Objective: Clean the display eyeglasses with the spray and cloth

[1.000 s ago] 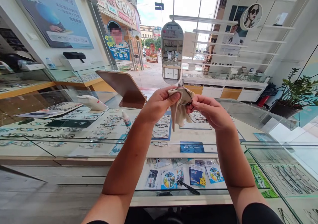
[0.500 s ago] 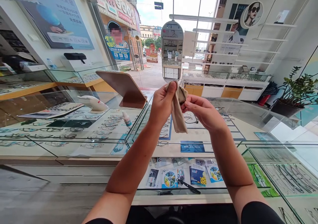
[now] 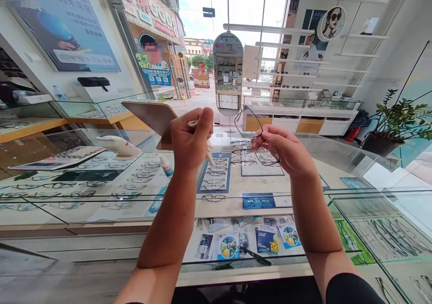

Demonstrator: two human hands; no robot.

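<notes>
Glasses up in the right hand, cloth bunched in the left!

Here's the big glass-topped surface [image 3: 332,156], spanning the view, rows of frames displayed beneath its panes. Beyond it stands the tall mirror [image 3: 228,74], round at the top, with the potted plant [image 3: 388,124] out at the far right. A brown panel [image 3: 150,116] leans just behind the left hand [image 3: 192,135], and that hand is clenched, thumb uppermost, around the beige cloth! Over to the right hand [image 3: 283,149]: fingertips pinching the eyeglasses [image 3: 256,136] near the middle, tilted, one lens high, the other low, clear above the glass. Left of the hands sits a white curved object [image 3: 119,147]; nearer them, a small white bottle [image 3: 166,165]. And the beige cloth [image 3: 209,154]? Its loose end pokes out below the left fist, well apart from the eyeglasses!
</notes>
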